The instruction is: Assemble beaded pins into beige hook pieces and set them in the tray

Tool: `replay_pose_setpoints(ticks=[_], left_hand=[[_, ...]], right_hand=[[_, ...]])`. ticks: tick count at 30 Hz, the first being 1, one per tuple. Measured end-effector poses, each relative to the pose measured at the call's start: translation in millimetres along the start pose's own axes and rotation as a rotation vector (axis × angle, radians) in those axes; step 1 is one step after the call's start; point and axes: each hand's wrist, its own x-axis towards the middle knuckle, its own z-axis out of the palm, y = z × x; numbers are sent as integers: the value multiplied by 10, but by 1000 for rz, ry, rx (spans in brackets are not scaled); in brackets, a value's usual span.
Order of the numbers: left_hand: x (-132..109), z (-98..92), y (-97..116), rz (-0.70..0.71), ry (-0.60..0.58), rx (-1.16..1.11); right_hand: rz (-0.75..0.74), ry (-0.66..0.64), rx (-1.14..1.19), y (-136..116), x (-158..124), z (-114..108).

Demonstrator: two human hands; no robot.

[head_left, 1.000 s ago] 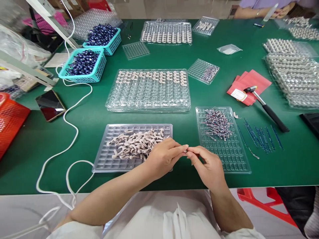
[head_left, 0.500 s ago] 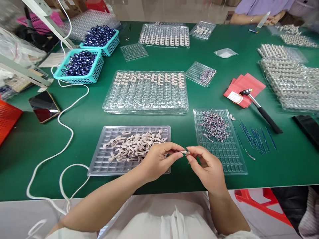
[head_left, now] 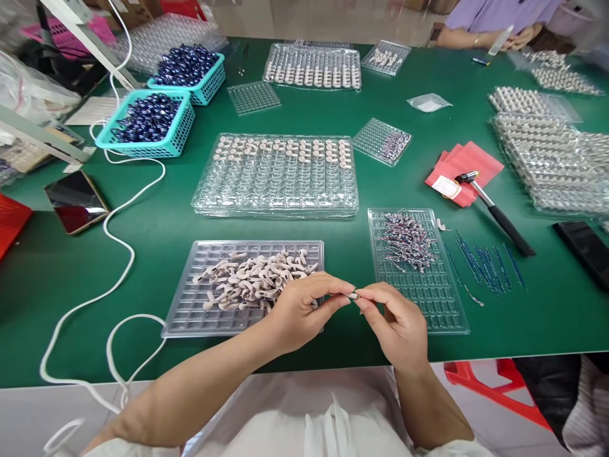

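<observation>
"How wide, that grip?"

"Narrow on both sides. Pinched between the fingertips of the left hand (head_left: 302,311) and those of the right hand (head_left: 399,320): a small pale part (head_left: 353,296), held up close to the middle of the table (head_left: 157,266)'s near edge. Too small for its exact shape to be told."

"And to handle it well?"

"Probably best to pinch lightly, steady one hand against the other, turn with fingertips only, and leave the middle uncovered for a clear view."

"Close by?"

"Left, along the near edge: a grey tray (head_left: 185,320) with heaped pale shells (head_left: 252,282). Right, partly behind the right hand: a clear tray (head_left: 442,311), with wired parts (head_left: 409,244) piled toward its far edge."

"Any writing?"

"None legible. On red sheets (head_left: 485,164), farther toward the right edge: a white label (head_left: 446,186), too small to read. Across them, a hammer (head_left: 507,225), without a readable brand."
</observation>
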Motion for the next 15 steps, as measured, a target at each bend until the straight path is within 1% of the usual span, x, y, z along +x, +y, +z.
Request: replay_pose_setpoints(ticks=[6,12,15], left_hand=[[5,-4,-3,47,-8,-11],[-15,-13,-1,39,-7,-14],[-16,-14,12,13,-5,-26]], right_hand=[[-27,6,-2,13,-23,13],[-64,3,-20,16,-21,25],[-88,19,-40,15,-22,30]])
